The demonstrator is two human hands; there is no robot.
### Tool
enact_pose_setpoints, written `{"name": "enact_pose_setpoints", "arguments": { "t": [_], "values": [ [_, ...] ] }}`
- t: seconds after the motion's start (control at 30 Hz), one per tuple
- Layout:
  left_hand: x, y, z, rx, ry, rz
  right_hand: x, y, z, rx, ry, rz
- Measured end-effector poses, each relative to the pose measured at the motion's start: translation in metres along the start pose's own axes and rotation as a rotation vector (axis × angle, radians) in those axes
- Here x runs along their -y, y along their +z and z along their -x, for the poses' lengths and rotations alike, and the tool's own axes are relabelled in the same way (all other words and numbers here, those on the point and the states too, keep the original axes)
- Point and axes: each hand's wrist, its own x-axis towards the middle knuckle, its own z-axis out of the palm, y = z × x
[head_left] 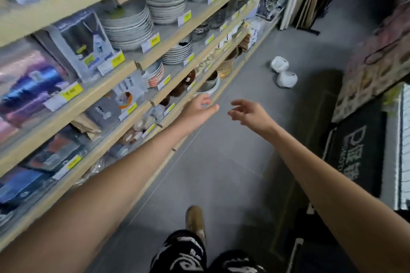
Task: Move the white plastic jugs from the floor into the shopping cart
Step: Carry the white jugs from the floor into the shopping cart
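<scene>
Two white plastic jugs lie on the grey floor far down the aisle, one [279, 64] just behind the other [286, 79], touching or nearly so. Both my arms stretch forward over the floor. My left hand [198, 109] is open beside the lowest shelf edge, fingers loosely spread and holding nothing. My right hand [249, 113] is open too, fingers curled slightly, well short of the jugs. No shopping cart is in view. The picture is blurred by motion.
Wooden shelves [124, 73] with stacked plates, bowls and boxed goods line the left side. Dark doormats [352, 153] and printed mats [377, 62] lean along the right. Boards stand at the aisle's far end [295, 4]. My shoe [195, 219] steps on the floor below.
</scene>
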Motion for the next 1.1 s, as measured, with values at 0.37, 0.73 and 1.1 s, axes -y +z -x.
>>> {"name": "enact_pose_setpoints", "arguments": {
  "t": [0.37, 0.73, 1.1],
  "values": [
    [-0.09, 0.066, -0.215, 0.22, 0.034, -0.063, -0.036, -0.133, -0.15, -0.198, 0.126, -0.103],
    [-0.207, 0.201, -0.435, 0.318, 0.028, -0.091, -0.095, -0.346, -0.309, -0.262, 0.188, -0.149],
    [-0.286, 0.289, -0.604, 0.354, -0.002, -0.029, -0.13, -0.485, -0.441, -0.274, 0.229, -0.202]
  ]
}}
